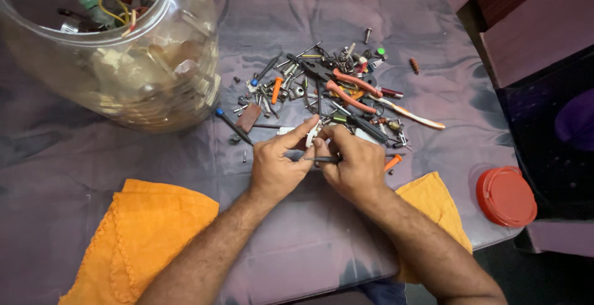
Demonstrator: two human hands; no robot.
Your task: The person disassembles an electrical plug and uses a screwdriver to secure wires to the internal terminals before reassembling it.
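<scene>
My left hand (278, 163) pinches a small white plastic part (313, 133) between thumb and forefinger. My right hand (354, 164) meets it from the right, touching the same white part with its fingertips and gripping a thin dark screwdriver (318, 159) that points left under the left thumb. Both hands hover over the purple table (322, 237), just in front of a pile of small hardware (322, 85): screws, bits, orange-handled pliers (346, 85) and loose tools.
A large clear plastic jar (117, 51) holding wires and parts stands at the back left. A red lid (506, 196) lies at the right edge. Orange cloth (142, 243) lies at the front left, and more orange cloth (433, 203) under my right forearm. A blue-tipped tool (232, 125) lies beside the jar.
</scene>
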